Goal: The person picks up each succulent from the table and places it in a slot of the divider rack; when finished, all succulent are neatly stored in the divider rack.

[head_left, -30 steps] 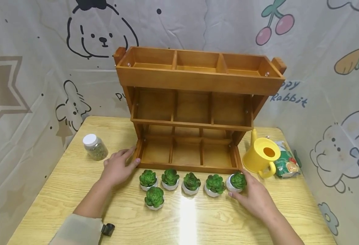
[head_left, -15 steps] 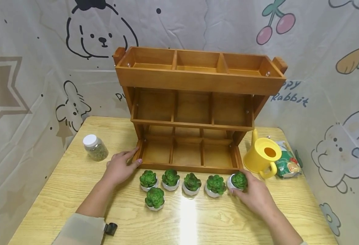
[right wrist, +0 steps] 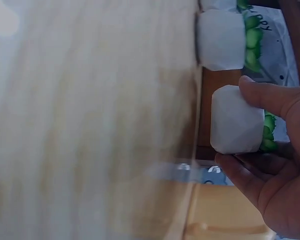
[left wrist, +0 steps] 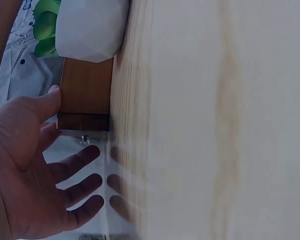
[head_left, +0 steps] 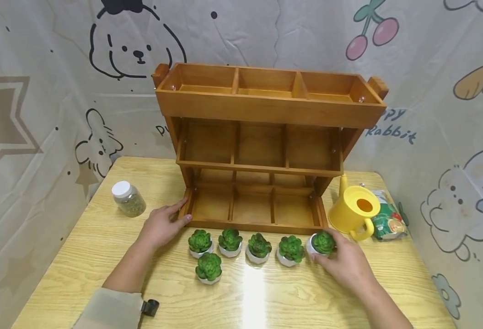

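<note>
My right hand (head_left: pixel 346 262) pinches the white pot of a small potted succulent (head_left: pixel 323 243) between thumb and fingers, at the right end of a row. In the right wrist view, wood shows between the base of this pot (right wrist: pixel 235 120) and the tabletop. At the lower left corner of a three-tier wooden rack (head_left: pixel 258 225), my left hand (head_left: pixel 162 225) touches the frame with thumb and index finger. Its other fingers spread loosely in the left wrist view. Several more succulents (head_left: pixel 259 246) line the rack's front, one (head_left: pixel 208 267) standing nearer me. The rack's compartments hold nothing.
A jar with a white lid (head_left: pixel 128 199) stands left of the rack. To the right are a yellow watering can (head_left: pixel 350 210) and a green-and-white packet (head_left: pixel 388 221). A printed curtain (head_left: pixel 241 32) hangs around the wooden table (head_left: pixel 299 301).
My left hand has shifted slightly right, bringing its fingers against the rack's corner. My right hand keeps its hold on the succulent's pot, with barely any movement.
</note>
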`<state>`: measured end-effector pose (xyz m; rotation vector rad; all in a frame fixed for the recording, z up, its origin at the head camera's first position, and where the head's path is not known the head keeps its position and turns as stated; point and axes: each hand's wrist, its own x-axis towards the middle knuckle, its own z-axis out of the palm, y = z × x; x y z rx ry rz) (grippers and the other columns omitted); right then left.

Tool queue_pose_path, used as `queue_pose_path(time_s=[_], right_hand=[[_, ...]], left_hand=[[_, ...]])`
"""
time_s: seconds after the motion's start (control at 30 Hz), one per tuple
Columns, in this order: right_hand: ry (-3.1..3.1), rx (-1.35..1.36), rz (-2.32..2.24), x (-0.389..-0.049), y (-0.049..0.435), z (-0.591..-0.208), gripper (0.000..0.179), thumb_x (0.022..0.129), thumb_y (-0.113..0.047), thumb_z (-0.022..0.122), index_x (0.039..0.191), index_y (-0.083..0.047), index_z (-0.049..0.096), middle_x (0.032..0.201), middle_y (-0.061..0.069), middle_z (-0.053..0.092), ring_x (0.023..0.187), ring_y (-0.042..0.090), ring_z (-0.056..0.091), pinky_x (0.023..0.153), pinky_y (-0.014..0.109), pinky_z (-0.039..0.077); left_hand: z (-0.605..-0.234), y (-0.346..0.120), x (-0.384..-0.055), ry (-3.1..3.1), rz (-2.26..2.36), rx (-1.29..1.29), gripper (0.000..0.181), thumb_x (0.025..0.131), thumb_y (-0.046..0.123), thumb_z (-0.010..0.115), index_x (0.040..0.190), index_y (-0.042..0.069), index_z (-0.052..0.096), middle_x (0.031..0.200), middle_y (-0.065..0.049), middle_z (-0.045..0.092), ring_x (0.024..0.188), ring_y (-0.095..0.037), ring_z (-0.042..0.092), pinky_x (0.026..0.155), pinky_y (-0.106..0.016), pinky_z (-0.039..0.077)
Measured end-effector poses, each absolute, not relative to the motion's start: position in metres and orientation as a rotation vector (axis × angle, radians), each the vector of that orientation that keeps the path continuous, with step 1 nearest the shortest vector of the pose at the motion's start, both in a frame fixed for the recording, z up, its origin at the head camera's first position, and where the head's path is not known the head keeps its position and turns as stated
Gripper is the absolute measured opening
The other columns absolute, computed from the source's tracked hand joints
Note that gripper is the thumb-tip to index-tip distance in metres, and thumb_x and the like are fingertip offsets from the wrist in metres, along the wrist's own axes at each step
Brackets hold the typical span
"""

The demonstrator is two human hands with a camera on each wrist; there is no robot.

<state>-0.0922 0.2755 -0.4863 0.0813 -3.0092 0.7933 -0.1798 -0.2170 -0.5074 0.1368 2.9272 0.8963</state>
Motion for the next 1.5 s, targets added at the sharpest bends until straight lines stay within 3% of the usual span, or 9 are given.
queue_pose_path(time_s=[0.27, 0.67, 0.97, 1.33, 1.5], right_hand=[[-2.95, 0.136, 0.841, -0.09, 0.27, -0.461, 0.08, 0.08, -0.041, 0.091, 0.143, -0.006, 0.056, 0.121, 0.022, 0.07, 0.097, 0.037, 0.07, 0.082, 0.055, 0.057], [-2.836, 0.27, 0.837, -0.101, 0.265, -0.43, 0.07, 0.079, -0.033, 0.092, 0.137, -0.008, 0.061, 0.107, 0.009, 0.074, 0.09, 0.027, 0.07, 0.077, 0.049, 0.057], [-2.862, 0.271, 0.782, -0.114, 0.262, -0.402, 0.075, 0.083, -0.046, 0.087, 0.141, -0.008, 0.058, 0.11, 0.011, 0.073, 0.09, 0.029, 0.069, 0.075, 0.05, 0.056], [-2.859, 0.298, 0.792, -0.131, 0.255, -0.369, 0.08, 0.085, -0.043, 0.086, 0.146, -0.004, 0.053, 0.112, 0.017, 0.072, 0.097, 0.037, 0.071, 0.078, 0.054, 0.057], [-2.84, 0.298, 0.768, -0.137, 0.254, -0.354, 0.081, 0.085, -0.049, 0.085, 0.146, -0.006, 0.054, 0.113, 0.018, 0.072, 0.098, 0.039, 0.071, 0.077, 0.054, 0.056]], left_hand=[[-0.505, -0.216, -0.181, 2.895, 0.958, 0.098, 0.065, 0.1, 0.05, 0.065, 0.158, 0.028, 0.046, 0.15, -0.022, 0.052, 0.138, -0.049, 0.047, 0.111, -0.064, 0.036], [-0.496, -0.211, -0.182, 2.878, 0.955, 0.072, 0.063, 0.1, 0.044, 0.068, 0.157, 0.024, 0.049, 0.149, -0.023, 0.053, 0.138, -0.048, 0.047, 0.11, -0.065, 0.037], [-0.492, -0.21, -0.184, 2.867, 0.957, 0.067, 0.062, 0.1, 0.042, 0.07, 0.155, 0.022, 0.051, 0.15, -0.023, 0.052, 0.138, -0.048, 0.047, 0.11, -0.063, 0.037], [-0.494, -0.212, -0.185, 2.841, 0.978, 0.048, 0.063, 0.1, 0.042, 0.069, 0.156, 0.022, 0.05, 0.151, -0.023, 0.05, 0.14, -0.048, 0.044, 0.111, -0.063, 0.036], [-0.494, -0.212, -0.185, 2.828, 0.981, 0.043, 0.063, 0.1, 0.043, 0.069, 0.156, 0.022, 0.05, 0.152, -0.023, 0.05, 0.14, -0.048, 0.043, 0.112, -0.063, 0.035]])
